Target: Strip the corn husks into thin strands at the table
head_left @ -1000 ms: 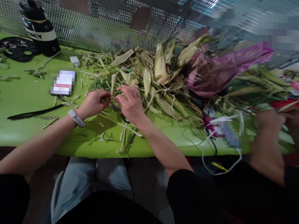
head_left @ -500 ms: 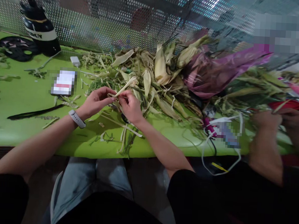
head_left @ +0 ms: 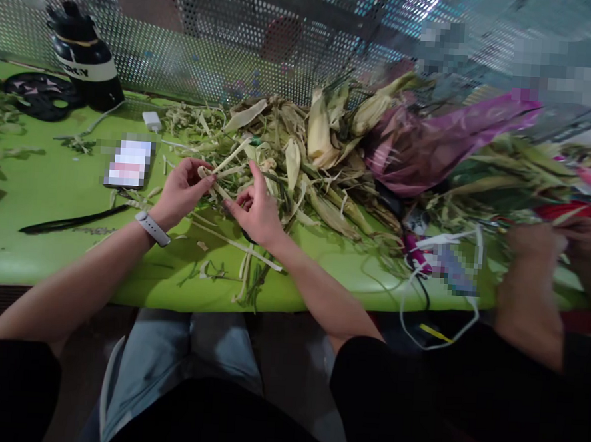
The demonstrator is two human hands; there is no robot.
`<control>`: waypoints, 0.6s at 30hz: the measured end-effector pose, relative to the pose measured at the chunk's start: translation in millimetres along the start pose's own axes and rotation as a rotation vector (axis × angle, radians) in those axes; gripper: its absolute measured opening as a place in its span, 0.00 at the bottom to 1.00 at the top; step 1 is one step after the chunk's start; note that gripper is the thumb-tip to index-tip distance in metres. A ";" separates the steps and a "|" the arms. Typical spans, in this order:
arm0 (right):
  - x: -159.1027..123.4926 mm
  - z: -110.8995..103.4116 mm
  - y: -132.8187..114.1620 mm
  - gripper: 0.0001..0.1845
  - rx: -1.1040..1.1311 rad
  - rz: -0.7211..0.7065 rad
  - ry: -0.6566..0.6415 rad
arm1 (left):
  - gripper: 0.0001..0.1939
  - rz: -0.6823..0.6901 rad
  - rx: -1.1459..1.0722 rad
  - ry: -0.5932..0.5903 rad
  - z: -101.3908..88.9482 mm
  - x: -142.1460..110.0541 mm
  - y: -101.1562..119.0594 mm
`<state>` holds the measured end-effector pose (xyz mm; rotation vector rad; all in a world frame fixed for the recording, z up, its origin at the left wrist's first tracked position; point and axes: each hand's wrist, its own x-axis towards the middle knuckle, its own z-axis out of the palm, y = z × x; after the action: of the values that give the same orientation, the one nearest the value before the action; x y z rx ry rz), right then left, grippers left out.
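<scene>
Currently, L hand (head_left: 180, 190) pinches pale plant strips (head_left: 233, 156); R hand (head_left: 260, 212) is partly open, its grip unclear. Loose strips (head_left: 261, 255) lie on tabletop (head_left: 146, 282), w/ many whole-looking corn husks (head_left: 319, 132).

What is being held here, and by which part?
A pale strip, pinched near its bend by the left hand; whether the right hand holds it too cannot be told.
</scene>
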<state>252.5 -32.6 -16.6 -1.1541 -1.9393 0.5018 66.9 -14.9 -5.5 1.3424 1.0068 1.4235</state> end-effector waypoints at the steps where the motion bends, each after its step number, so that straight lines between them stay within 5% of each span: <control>1: -0.7 -0.4 -1.6 0.28 -0.085 -0.054 0.006 | 0.13 0.003 0.013 0.019 -0.3 0.1 -0.7; 4: -2.1 -1.1 -7.6 0.14 -0.316 -0.212 -0.004 | 0.15 -0.005 0.026 0.059 0.0 0.3 -2.7; 8: -1.6 -3.4 -13.1 0.13 -0.490 -0.330 0.029 | 0.15 -0.014 0.056 0.034 0.0 1.3 -2.9; 12: 2.6 -9.4 -10.9 0.13 -0.455 -0.419 0.154 | 0.12 -0.049 0.158 -0.191 -1.7 -0.8 7.3; 15: 5.8 -12.4 -4.6 0.15 -0.349 -0.342 0.207 | 0.13 -0.070 0.183 -0.353 -1.9 -4.3 17.6; 18: 6.6 -11.3 1.4 0.19 -0.210 -0.151 0.167 | 0.11 -0.094 0.133 -0.386 -1.5 -6.5 21.1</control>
<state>260.6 -26.9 -8.0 -1.1289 -1.9474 0.1193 63.7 -26.6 13.0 1.5708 0.9030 0.9906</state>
